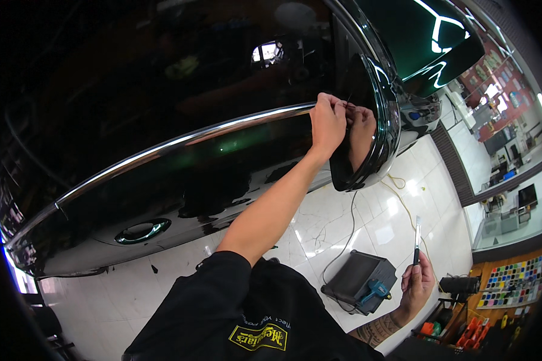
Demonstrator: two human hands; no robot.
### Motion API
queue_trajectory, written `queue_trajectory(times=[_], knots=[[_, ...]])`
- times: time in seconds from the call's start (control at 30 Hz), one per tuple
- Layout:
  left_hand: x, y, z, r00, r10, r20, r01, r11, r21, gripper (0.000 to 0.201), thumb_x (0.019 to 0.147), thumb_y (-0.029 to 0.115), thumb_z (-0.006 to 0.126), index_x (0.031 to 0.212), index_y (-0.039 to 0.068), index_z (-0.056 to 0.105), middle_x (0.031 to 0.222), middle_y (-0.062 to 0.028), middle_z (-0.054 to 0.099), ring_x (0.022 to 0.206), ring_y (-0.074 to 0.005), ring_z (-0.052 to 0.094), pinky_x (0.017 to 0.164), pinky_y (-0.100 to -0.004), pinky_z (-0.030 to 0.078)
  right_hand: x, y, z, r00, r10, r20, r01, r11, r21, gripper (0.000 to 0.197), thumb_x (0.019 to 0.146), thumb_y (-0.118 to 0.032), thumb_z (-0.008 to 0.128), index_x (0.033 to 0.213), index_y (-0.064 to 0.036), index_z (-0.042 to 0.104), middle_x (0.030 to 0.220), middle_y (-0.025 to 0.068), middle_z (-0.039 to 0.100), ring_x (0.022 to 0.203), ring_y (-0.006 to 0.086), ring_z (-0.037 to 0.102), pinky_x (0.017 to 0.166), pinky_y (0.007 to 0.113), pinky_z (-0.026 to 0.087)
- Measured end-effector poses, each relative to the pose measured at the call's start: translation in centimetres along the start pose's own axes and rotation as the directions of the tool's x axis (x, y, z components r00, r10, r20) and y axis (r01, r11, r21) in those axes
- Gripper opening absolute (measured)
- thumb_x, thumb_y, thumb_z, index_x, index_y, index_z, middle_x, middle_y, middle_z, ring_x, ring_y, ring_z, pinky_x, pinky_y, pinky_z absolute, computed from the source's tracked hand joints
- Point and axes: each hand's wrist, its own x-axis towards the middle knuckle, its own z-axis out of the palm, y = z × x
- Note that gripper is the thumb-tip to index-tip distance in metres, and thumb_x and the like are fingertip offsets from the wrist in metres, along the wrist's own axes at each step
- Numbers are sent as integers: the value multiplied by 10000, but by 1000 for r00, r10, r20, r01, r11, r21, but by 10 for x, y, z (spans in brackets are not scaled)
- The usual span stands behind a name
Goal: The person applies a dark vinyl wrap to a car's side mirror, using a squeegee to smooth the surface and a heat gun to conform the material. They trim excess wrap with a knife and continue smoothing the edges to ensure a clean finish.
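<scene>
My left hand (pixel 329 125) reaches up to the side mirror (pixel 386 129) of a dark green car. Its fingers are pinched at the mirror glass's inner edge, and what lies between them is too small to make out. A reflection of these fingers shows in the glass. Low at the right, my right hand (pixel 418 281) is wrapped round the dark handle of a utility knife (pixel 417 240). The knife points upward with a long stretch of blade out, well apart from the car.
A chrome trim strip (pixel 180 139) runs along the car door below the window, above a door handle (pixel 143 231). On the tiled floor stands a dark box (pixel 358 278) with a blue power tool (pixel 376 290) on it. Cables (pixel 350 231) trail nearby.
</scene>
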Motion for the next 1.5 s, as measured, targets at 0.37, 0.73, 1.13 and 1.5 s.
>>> queue_trajectory(times=[0.37, 0.73, 1.13, 1.5], knots=[[15, -9, -68, 998, -56, 41, 50, 990, 132, 161, 902, 135, 609, 929, -1, 690, 797, -107, 705, 744, -177, 664, 685, -326, 495, -23, -4, 21, 998, -35, -58, 37, 998, 49, 430, 971, -198, 589, 1311, 49, 500, 702, 59, 571, 499, 59, 447, 454, 172, 356], [46, -46, -29, 943, 237, 233, -322, 828, 459, 492, 811, 343, 777, 1000, -9, 490, 812, -143, 563, 728, -274, 563, 687, -384, 474, -3, 24, 39, 956, -159, -246, 270, 805, 528, 241, 986, -173, 545, 1192, -87, 453, 812, 53, 506, 662, 116, 462, 585, 252, 405], [34, -54, -28, 915, 293, 278, -396, 787, 473, 290, 772, 137, 695, 1020, 27, 592, 970, -163, 580, 867, -326, 586, 785, -419, 502, -4, 76, 3, 912, 93, -400, 142, 843, 519, 462, 909, -152, 575, 1313, -7, 403, 818, -17, 497, 671, 54, 467, 538, 173, 375], [13, -81, 8, 959, 213, 186, -279, 826, 490, 603, 687, 56, 767, 1131, 40, 360, 1074, -244, 491, 1032, -441, 526, 872, -473, 454, 89, 104, -21, 997, -77, 26, 50, 825, 563, 314, 983, -369, 521, 965, -58, 554, 687, 30, 465, 568, 128, 402, 494, 261, 326]])
